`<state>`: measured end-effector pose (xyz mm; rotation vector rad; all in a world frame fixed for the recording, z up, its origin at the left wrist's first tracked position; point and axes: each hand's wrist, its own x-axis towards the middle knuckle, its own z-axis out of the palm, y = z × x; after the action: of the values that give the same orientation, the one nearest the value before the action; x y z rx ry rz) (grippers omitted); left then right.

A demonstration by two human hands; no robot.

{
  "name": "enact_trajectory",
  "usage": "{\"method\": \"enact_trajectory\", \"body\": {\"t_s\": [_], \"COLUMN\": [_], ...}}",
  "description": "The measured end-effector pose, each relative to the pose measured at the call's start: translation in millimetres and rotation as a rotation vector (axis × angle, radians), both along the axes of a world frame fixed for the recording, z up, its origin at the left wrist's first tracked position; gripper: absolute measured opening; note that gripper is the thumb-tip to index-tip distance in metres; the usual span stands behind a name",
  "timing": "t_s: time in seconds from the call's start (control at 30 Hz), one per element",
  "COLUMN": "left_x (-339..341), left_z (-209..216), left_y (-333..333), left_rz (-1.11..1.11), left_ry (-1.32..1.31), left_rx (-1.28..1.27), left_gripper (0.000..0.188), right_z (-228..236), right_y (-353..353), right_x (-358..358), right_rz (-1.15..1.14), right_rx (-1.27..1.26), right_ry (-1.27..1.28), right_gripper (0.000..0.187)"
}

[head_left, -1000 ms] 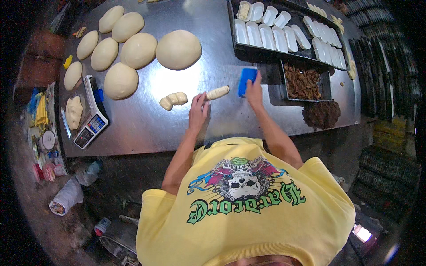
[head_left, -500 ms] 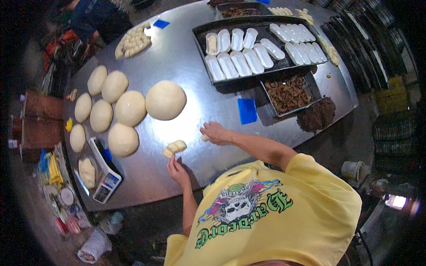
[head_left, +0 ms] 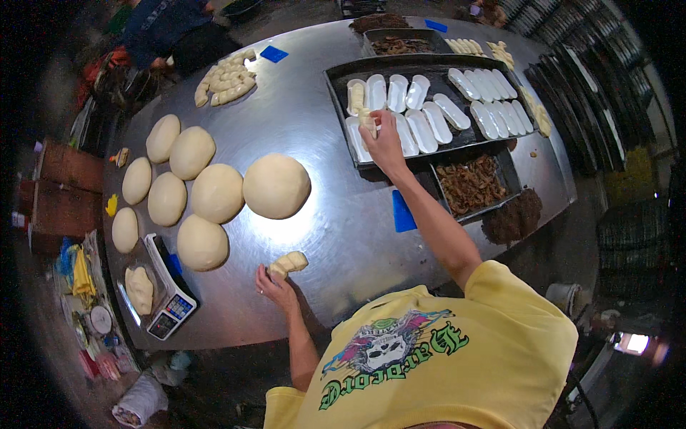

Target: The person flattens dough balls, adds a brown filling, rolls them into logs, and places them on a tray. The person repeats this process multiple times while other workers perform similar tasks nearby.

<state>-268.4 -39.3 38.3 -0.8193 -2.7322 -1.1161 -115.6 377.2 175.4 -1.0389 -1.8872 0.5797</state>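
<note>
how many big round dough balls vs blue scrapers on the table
big round dough balls: 8
blue scrapers: 3
total: 11

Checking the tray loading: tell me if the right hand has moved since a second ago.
Yes. The right hand went from beside the blue scraper up to the black tray.

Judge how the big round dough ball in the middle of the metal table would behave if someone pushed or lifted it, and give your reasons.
The big dough ball sits as a flattened dome on the metal table, so it would probably drag or stick, not roll. Its smooth, slumped shape suggests it is soft and would sag and dent under fingers. It is the largest mound there, so it likely needs both hands.
</note>
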Motion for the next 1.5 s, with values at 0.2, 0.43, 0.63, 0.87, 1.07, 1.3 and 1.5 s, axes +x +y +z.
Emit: {"method": "enact_trajectory", "body": {"t_s": [0.2, 0.43, 0.63, 0.87, 1.07, 1.3, 1.5], "left_x": [8.6, 0.5, -3.7, 3.5, 2.3, 67.5, 173.6], "left_z": [-21.8, -31.2, -30.6, -30.0, -30.2, 21.1, 74.3], "left_y": [15.9, 8.9, 11.0, 12.7, 21.8, 71.5, 117.0], "left_rz": [-0.002, -0.040, -0.067, -0.028, -0.063, -0.227, -0.673], "left_ry": [-0.024, -0.034, -0.047, 0.063, 0.065, -0.120, -0.584], "left_rx": [0.004, -0.014, 0.122, -0.127, -0.202, 0.044, 0.343], "left_gripper": [0.038, 0.032, 0.030, 0.032, 0.034, 0.054, 0.044], "right_z": [-44.3, -66.7, -135.5, -84.4, -128.1, -59.4, -37.1], "right_y": [-9.7, -132.7, -226.2, -251.4, -213.2, -192.8, -226.8], "right_x": [-7.8, -0.1, -73.3, -82.3, 81.6, 187.6, 138.9], "right_rz": [-0.201, 0.620, 0.818, 1.030, 0.875, 0.460, 0.521], "right_rx": [0.135, -0.195, -0.342, -0.925, -0.760, -1.146, -0.970], "right_ry": [-0.461, -0.252, -0.638, -0.582, -0.573, 0.046, 0.496], "right_gripper": [0.045, 0.029, 0.033, 0.034, 0.027, 0.061, 0.054]}}
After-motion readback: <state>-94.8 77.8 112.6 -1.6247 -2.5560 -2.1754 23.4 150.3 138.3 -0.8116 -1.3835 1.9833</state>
